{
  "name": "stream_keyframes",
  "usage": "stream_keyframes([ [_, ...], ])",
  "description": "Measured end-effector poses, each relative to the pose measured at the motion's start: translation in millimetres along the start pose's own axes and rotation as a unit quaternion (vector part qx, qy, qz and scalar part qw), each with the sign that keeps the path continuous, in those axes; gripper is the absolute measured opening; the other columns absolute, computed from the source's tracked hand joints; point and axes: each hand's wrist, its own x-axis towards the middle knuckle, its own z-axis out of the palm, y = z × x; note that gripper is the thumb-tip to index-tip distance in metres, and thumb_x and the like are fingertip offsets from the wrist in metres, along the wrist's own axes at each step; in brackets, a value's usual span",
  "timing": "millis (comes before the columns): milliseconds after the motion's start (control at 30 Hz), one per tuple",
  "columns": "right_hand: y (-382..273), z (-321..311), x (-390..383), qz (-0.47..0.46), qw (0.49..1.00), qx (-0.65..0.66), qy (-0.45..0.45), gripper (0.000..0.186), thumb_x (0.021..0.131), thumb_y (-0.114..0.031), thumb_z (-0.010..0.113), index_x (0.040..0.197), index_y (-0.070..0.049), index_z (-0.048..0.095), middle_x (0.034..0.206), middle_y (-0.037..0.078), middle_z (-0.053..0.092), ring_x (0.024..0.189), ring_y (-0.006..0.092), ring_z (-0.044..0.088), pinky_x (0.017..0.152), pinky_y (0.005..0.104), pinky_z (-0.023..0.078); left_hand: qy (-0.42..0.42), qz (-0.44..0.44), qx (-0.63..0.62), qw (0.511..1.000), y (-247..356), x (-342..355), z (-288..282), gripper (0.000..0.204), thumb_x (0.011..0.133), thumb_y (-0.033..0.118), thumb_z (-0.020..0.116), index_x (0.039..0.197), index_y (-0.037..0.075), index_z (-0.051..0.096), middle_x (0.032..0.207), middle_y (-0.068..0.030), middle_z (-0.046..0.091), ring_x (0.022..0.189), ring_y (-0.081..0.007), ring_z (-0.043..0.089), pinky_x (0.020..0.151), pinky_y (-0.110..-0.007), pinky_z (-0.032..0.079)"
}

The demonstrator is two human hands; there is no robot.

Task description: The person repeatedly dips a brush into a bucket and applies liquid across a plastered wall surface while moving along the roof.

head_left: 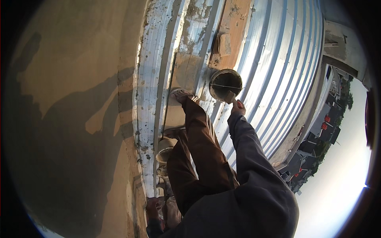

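My right hand (239, 107) grips the red handle of a flat metal trowel or scraper (230, 97), whose blade is at the near rim of a mortar-crusted bucket (217, 91). A thin handle wire crosses the bucket's mouth. The bucket stands on the corrugated metal sheeting beside my sandalled front foot (178, 93). My left hand (152, 204) is low at the left, beside a pale, crumpled item (172, 210); its fingers are too small and shadowed to read.
A plastered wall (79, 51) with shadows rises at left. Boards (226, 20) and a small block (224, 44) lie on the sheeting (274, 71) ahead. A second bucket (162, 154) is behind my legs. At right, a concrete ledge (293, 144) drops toward distant rooftops and trees.
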Motion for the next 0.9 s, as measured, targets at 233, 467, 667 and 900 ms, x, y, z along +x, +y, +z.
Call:
stream_keyframes([
  [233,63.2,90.4,73.8,0.037,0.998,0.053,-0.025,0.050,0.073,-0.024,0.087,0.113,-0.001,0.066,0.099,0.008,0.069,0.087,0.0146,0.063,0.082,0.0282,0.050,0.049,-0.040,0.030,0.998,9.5,52.2,8.5,0.025,0.092,0.028,0.060,0.107,0.009,0.064,0.091,-0.0040,0.068,0.066,-0.0133,0.060,0.057,-0.028,0.049],
  [467,104.3,156.8,120.2,-0.019,0.997,0.053,0.051,0.043,0.073,-0.021,0.086,0.108,-0.002,0.070,0.094,0.007,0.072,0.086,0.0173,0.067,0.080,0.0289,0.052,0.086,-0.140,0.054,0.985,-31.0,89.7,12.0,0.035,0.091,0.033,0.058,0.113,0.006,0.062,0.097,-0.0075,0.068,0.072,-0.0186,0.060,0.065,-0.035,0.050],
  [667,108.3,167.5,129.8,-0.047,0.995,-0.059,0.062,0.043,0.072,-0.027,0.084,0.105,-0.003,0.072,0.096,0.011,0.074,0.090,0.0212,0.070,0.083,0.0310,0.053,0.092,-0.162,0.073,0.980,-44.7,105.1,22.7,0.034,0.091,0.031,0.056,0.113,0.005,0.060,0.098,-0.0086,0.068,0.073,-0.0201,0.061,0.067,-0.036,0.050],
  [900,132.8,138.0,137.8,-0.010,0.997,0.079,0.003,0.036,0.076,-0.021,0.082,0.105,-0.002,0.071,0.093,0.008,0.072,0.085,0.0168,0.066,0.080,0.0302,0.053,0.086,-0.132,0.042,0.987,-20.1,84.6,34.4,0.032,0.090,0.029,0.057,0.111,0.006,0.061,0.095,-0.0080,0.068,0.073,-0.0195,0.062,0.068,-0.036,0.052],
])
